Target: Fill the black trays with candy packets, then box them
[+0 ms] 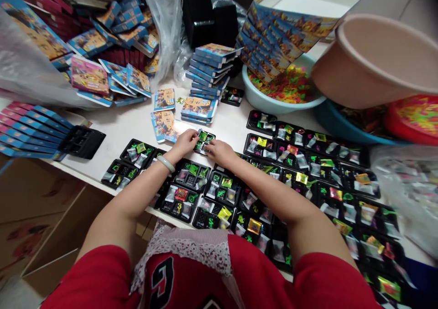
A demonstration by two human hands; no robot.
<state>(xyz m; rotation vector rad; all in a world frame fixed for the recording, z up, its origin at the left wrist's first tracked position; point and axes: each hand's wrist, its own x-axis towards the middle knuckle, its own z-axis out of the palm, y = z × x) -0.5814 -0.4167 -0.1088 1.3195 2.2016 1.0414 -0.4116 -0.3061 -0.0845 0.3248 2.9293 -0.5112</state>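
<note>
Both my hands meet on one small black tray (pixel 205 138) filled with green toy pieces and little clear bags, near the table's middle. My left hand (pixel 185 143) grips its left side with fingers curled; a pale bangle sits on that wrist. My right hand (pixel 221 151) holds the tray's near right corner, fingers bent. A blue printed card box (pixel 163 124) lies flat just left of the tray. Many more filled black trays (pixel 219 188) lie in rows under my forearms.
A stack of blue boxes (pixel 208 67) stands behind the tray. A light blue basin (pixel 273 101) holds colourful small pieces; a tan bucket (pixel 376 63) and red tub (pixel 414 117) sit at right. Blue boxes (pixel 30 129) and an empty black tray (pixel 82 141) lie left.
</note>
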